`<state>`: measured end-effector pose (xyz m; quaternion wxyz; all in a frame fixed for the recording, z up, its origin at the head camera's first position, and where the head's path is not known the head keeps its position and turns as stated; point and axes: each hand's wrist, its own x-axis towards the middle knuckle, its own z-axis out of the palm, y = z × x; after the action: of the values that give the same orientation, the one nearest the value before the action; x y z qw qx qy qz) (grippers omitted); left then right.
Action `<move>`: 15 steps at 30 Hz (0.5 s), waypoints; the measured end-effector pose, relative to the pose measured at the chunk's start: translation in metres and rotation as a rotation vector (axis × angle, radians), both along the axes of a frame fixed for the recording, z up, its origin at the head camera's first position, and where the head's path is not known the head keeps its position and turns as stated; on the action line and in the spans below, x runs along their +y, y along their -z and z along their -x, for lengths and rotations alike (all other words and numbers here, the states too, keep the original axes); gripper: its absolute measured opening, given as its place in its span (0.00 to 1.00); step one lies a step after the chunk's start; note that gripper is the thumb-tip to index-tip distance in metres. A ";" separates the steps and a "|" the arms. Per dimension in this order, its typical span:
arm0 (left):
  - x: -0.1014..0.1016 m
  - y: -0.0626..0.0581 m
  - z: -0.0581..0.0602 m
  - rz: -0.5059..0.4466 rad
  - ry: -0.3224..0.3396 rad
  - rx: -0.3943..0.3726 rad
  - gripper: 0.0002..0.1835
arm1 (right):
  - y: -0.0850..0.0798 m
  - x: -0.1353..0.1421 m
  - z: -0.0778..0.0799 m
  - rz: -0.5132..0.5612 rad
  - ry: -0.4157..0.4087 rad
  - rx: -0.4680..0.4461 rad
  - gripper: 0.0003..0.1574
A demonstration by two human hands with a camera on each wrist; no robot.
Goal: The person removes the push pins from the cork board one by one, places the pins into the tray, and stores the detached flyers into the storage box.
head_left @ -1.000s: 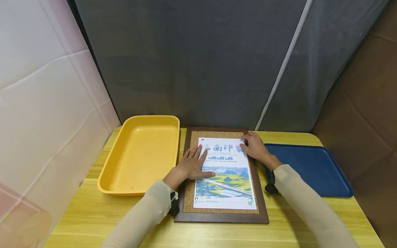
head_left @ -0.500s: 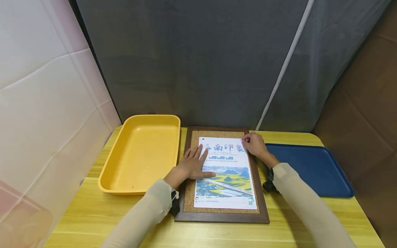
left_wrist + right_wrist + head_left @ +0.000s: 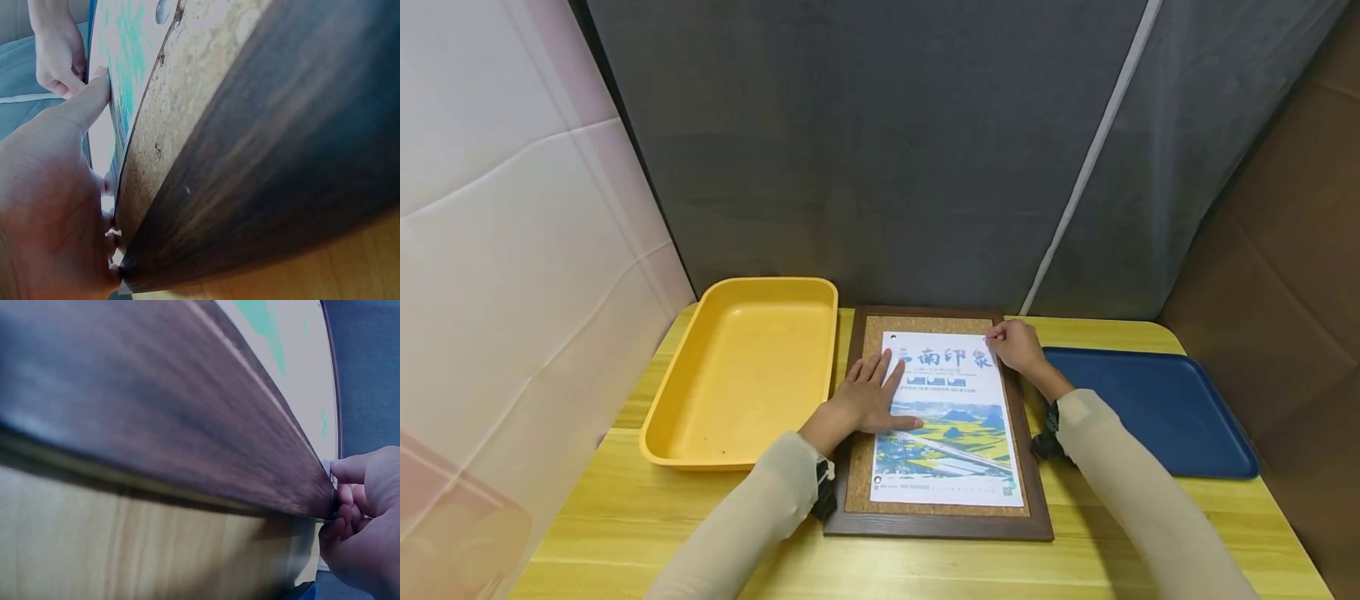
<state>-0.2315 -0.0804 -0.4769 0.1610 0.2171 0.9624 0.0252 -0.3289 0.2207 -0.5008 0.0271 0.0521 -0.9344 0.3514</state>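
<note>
A printed paper poster [image 3: 947,425] lies on a cork board [image 3: 940,323] with a dark brown wooden frame [image 3: 936,527]. Round metal tacks show at its top left and bottom left corners; the lower tack [image 3: 163,11] appears silver in the left wrist view. My left hand [image 3: 867,402] rests flat with fingers spread on the poster's left side. At the top right corner, my right hand [image 3: 1021,347] pinches the poster's edge between thumb [image 3: 349,470] and curled fingers. Whether a small thing is also between those fingertips is hidden.
A deep yellow tray [image 3: 658,454] stands left of the board. To the right lies a shallow blue tray [image 3: 1150,408], partly behind my right forearm. The wooden table [image 3: 625,533] meets a grey curtain [image 3: 865,150] at the back.
My right hand's fingers have drawn together from a looser spread into a pinch at the poster's top right corner. My left hand stays in place on the poster.
</note>
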 end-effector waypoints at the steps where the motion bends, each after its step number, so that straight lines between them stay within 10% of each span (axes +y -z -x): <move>1: 0.000 0.000 0.000 -0.001 -0.002 0.000 0.61 | 0.000 0.000 0.000 0.000 0.003 -0.007 0.10; 15: 0.000 -0.003 -0.001 0.009 -0.015 -0.028 0.62 | -0.008 -0.002 0.005 -0.024 -0.012 -0.105 0.11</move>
<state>-0.2307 -0.0799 -0.4738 0.1751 0.2090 0.9618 0.0252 -0.3338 0.2186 -0.4923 -0.0248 0.0393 -0.9384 0.3424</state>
